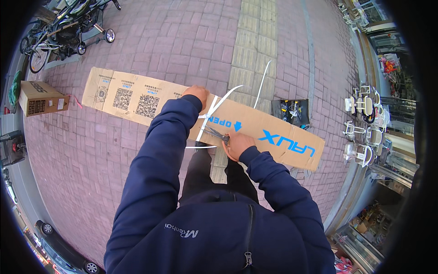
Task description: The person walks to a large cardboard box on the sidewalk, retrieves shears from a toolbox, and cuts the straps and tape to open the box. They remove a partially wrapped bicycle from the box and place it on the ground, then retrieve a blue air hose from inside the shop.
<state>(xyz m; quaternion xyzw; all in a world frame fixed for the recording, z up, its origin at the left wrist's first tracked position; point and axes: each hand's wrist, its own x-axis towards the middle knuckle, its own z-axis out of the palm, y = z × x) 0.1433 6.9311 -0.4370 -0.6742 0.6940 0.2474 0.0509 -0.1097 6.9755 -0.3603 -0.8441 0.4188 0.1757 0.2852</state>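
Observation:
A long, flat brown cardboard box (178, 91) with blue print lies slantwise in front of me. Around its middle runs a white plastic strap (211, 108), with loose ends curling up past the far edge. My left hand (197, 95) is closed over the box's far edge, just left of the strap; its fingertips are hidden behind the edge. In my right hand (239, 144) is a pair of dark metal scissors (216, 133). The blades point left over the box and reach close to the strap near the near edge. Whether they touch the strap I cannot tell.
Red-purple paving with a yellow tactile strip (253, 39) lies beneath. Beyond the box is an open black tool case (290, 112). At left stand another carton (42, 98) and a stroller (75, 29). Several child seats (365, 107) line the shopfront at right. A dark car (66, 249) is lower left.

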